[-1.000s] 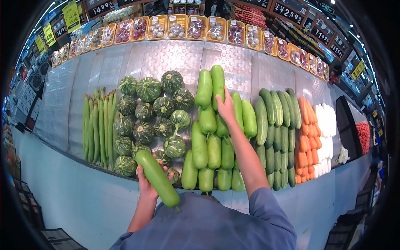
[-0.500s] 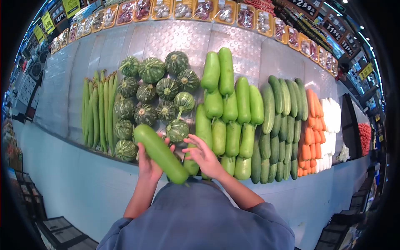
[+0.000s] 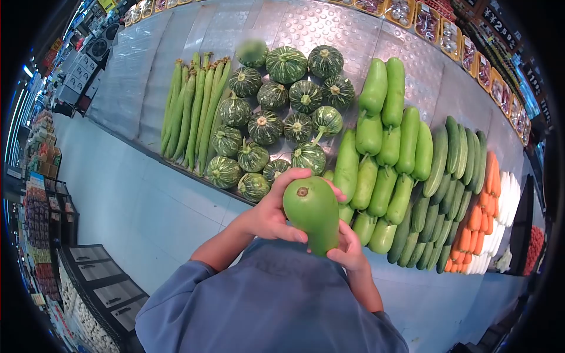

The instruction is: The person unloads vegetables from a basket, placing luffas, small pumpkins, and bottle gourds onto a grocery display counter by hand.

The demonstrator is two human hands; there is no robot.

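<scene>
A pale green bottle gourd (image 3: pixel 312 206) is held up in front of my chest, its rounded end with a brown scar facing me. My left hand (image 3: pixel 273 212) wraps the thick end from the left, thumb across the near side. On the lower right, my right hand (image 3: pixel 348 247) is closed around the narrower part, which points down toward my shirt. Just beyond my hands lie striped round green squashes (image 3: pixel 265 127) and, to the right, stacked bottle gourds (image 3: pixel 385 141) of the same kind.
Long ridged green gourds (image 3: pixel 197 112) lie at the left of the metal display table (image 3: pixel 138 82). Cucumbers (image 3: pixel 438 203), carrots (image 3: pixel 478 217) and white radishes (image 3: pixel 506 200) follow on the right. Packaged trays (image 3: pixel 426 23) line the back. A black-framed cabinet (image 3: pixel 106 282) stands lower left.
The gourd has turned from lying diagonally to end-on and moved right. My right hand, open and apart before, now grips it. The view has swung left.
</scene>
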